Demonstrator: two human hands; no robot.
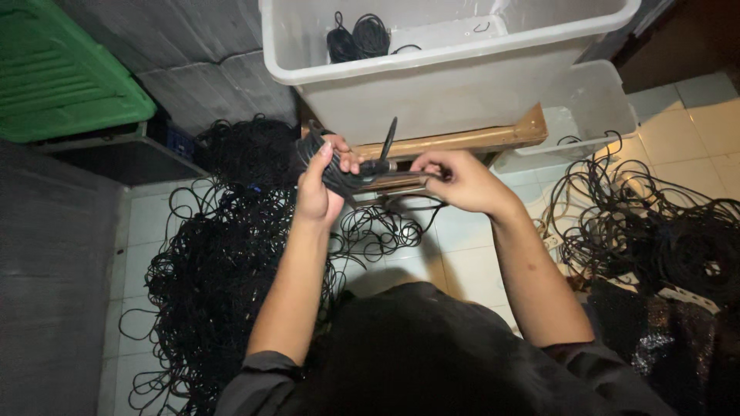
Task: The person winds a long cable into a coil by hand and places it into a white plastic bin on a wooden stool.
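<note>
Black cable bundle [339, 179] clamped in left hand [317, 192] fingers, right hand [459, 183] fingers pinching its loose end.

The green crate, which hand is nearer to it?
Left. The left hand grips a cable bundle on the green crate's side; the right hand is farther away.

The green crate [62, 69] is cut off at the picture's left edge; the left hand [317, 185] hides most of the cable bundle [343, 179], perhaps tied.
</note>
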